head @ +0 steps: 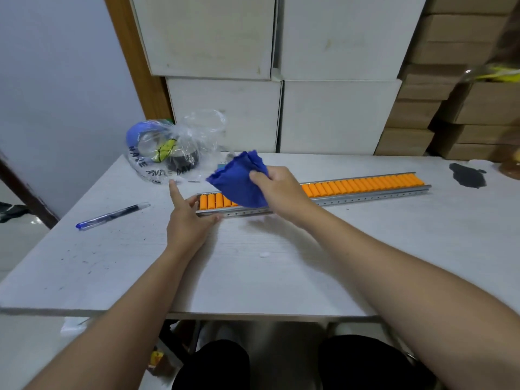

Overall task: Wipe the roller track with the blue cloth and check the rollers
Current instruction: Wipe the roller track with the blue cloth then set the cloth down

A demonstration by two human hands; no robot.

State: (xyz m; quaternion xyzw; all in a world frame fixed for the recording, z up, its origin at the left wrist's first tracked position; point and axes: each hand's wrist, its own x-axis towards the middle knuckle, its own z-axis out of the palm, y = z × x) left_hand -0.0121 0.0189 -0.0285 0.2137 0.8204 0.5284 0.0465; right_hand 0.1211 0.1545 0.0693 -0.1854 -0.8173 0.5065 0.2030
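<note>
1. Head view: we held the soft blue fabric cloth (239, 180) bunched in our right hand (277, 190), fingers pinched on its right edge, raised just above the long metal roller track with orange cylindrical rollers (365, 184).
2. The cloth looked limp and light; we judged a bunched grip best for wiping.
3. Our left hand (187, 220) was spread, thumb touching the track's left end on the white wooden table (253, 263).
4. The track looked stiff, best steadied at its rails.

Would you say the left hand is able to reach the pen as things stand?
Probably yes: the left hand is open and empty, and only bare table lies between it and the pen.
</note>
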